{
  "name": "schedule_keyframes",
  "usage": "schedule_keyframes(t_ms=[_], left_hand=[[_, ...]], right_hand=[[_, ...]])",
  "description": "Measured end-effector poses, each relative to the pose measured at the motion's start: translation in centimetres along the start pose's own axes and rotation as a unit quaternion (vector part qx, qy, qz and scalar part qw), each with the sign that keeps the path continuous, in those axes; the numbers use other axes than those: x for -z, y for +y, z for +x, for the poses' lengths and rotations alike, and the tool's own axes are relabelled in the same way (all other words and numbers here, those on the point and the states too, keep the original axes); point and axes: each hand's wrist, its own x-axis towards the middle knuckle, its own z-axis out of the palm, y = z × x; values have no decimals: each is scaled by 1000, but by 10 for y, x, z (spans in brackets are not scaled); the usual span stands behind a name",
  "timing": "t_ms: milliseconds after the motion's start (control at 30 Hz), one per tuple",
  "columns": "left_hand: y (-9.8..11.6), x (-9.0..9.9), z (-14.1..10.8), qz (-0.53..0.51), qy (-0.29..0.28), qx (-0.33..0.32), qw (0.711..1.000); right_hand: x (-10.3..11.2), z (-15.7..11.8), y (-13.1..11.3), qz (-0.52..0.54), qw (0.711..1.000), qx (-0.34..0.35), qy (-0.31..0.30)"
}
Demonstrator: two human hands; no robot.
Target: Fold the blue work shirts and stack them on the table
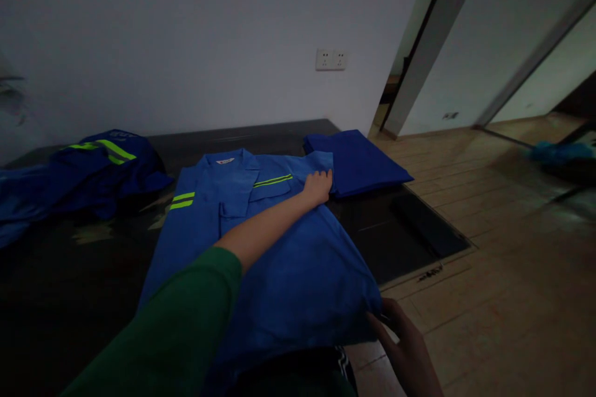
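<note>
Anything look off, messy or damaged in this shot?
One thing: the clothing heap at far left lies crumpled, unlike the spread shirt and the flat, folded cloth. Pale patches near the heap mark the dark table; wear or reflection, I cannot tell. No spill or tear is visible.

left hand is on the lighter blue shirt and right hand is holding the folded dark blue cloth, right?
Not quite: the head view shows the right hand holding the shirt's near corner, not the folded cloth. The left hand is indeed on the shirt.
</note>
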Motion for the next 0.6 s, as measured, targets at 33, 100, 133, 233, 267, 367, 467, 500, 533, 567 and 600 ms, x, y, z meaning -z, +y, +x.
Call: schedule_keyframes(t_ms=[33,100,133,233,267,367,467,500,533,567,600], left_hand=[[0,-2,3,-12,5,11,1000],[-5,-5,8,-43,18,36,998],[-9,-6,11,-62,26,50,996],[-25,-4,20,-133,54,107,984],[-32,-1,23,-161,66,128,976],[-56,15,34,-250,117,184,943],[-87,43,36,-334,172,222,900],[-100,54,31,-359,184,230,885],[-115,66,24,-381,194,236,872],[-131,78,13,-400,200,241,862],[-148,89,-1,-413,204,243,854]], right_hand=[[-3,-4,-5,24,1000,-1,3],[-8,-11,-12,71,997,-9,-1],[-9,-15,-15,92,996,-17,-8],[-11,-24,-23,137,990,-41,-17],[-11,-26,-27,145,988,-43,-10],[-11,-32,-42,139,989,-25,50],[-14,-41,-63,74,990,23,120],[-16,-44,-70,44,990,50,128],[-19,-46,-77,14,989,85,121],[-23,-48,-83,-13,987,128,94],[-28,-48,-89,-35,983,176,45]])
